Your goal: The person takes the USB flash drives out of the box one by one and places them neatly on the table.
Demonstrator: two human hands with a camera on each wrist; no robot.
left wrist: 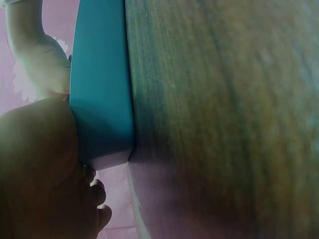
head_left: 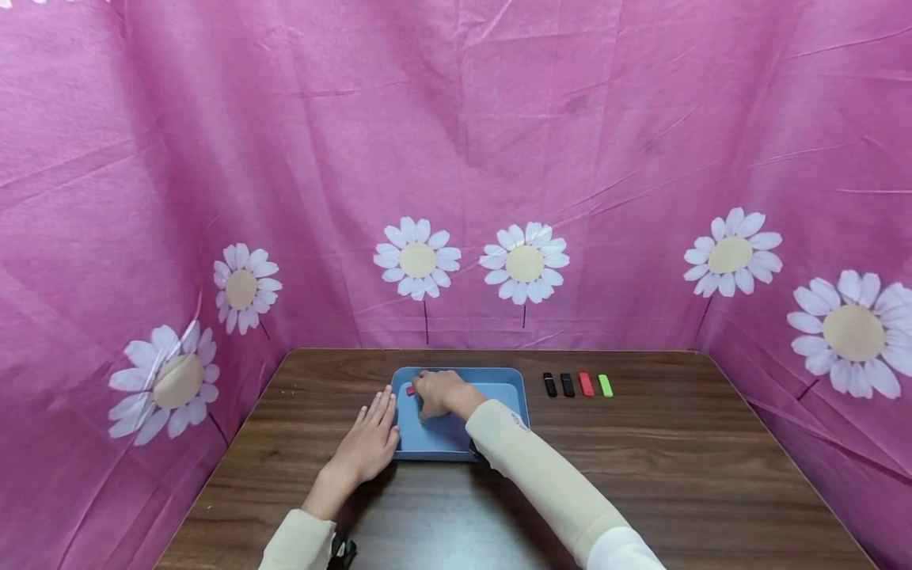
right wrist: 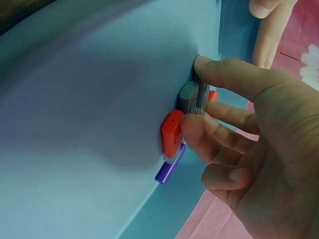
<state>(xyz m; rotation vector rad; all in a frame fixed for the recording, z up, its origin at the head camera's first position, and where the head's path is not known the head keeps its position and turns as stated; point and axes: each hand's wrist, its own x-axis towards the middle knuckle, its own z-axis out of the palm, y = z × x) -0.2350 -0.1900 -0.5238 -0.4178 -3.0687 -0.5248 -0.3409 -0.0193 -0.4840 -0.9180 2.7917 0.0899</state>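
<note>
Grey USB stick (right wrist: 189,96) sits in the blue tray's (head_left: 509,392) far-left corner, pinched by my right hand (head_left: 438,392) amid orange (right wrist: 172,133) and purple (right wrist: 169,170) ones; I judge cramped fingertips could slip or drag neighbours, left hand (head_left: 370,439) flat against the tray.

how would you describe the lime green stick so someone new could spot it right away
Start at the blue tray in the middle of the wooden table, then look just to its right for a short row of four small sticks. The lime green stick is the one at the right end of that row, beside a red stick; it is the only green one, since the other two are black.
</note>
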